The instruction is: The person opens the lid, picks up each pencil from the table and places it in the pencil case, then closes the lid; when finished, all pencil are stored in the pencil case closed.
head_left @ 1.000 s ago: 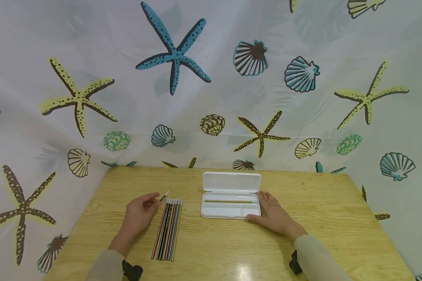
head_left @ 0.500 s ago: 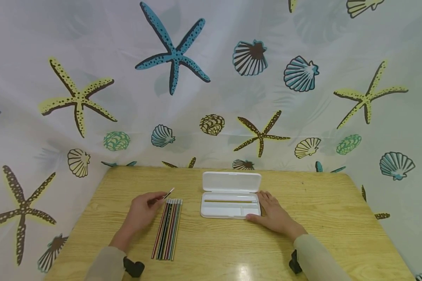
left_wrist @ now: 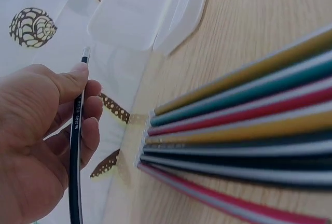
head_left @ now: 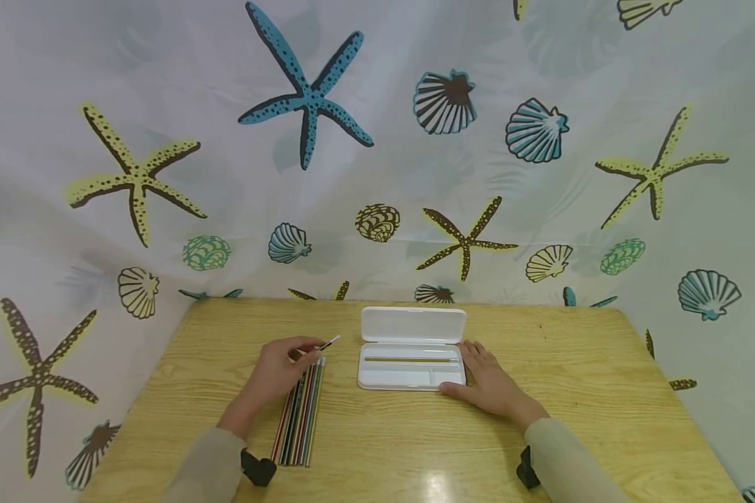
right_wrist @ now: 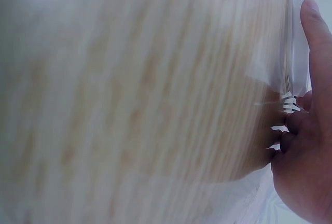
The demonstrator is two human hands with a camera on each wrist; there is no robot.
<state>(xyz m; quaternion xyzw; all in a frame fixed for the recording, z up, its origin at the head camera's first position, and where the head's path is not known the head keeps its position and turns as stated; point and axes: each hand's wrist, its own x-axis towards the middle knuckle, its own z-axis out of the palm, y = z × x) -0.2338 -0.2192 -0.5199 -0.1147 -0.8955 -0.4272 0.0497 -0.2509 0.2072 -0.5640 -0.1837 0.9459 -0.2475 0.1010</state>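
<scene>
My left hand (head_left: 275, 370) pinches a black pencil (left_wrist: 75, 136) between thumb and fingers, its white-tipped end poking out past the thumb. In the head view this hand is over the upper ends of several pencils (head_left: 299, 423) lying side by side on the table, in red, black, green and gold. A white pencil case (head_left: 386, 378) lies in the middle with its lid (head_left: 413, 325) raised at the back. One yellow pencil (head_left: 409, 360) lies lengthwise inside. My right hand (head_left: 495, 388) rests at the case's right end, thumb at the front corner and fingers along the side.
The wooden table (head_left: 440, 447) runs back to a white cloth (head_left: 541, 216) printed with starfish and shells, which also hangs at both sides. A small divided compartment (head_left: 447, 378) sits at the case's front right.
My left hand has moved right with the black pencil, from beside the row to over its upper ends, nearer the case. The right hand and the case have stayed put.
</scene>
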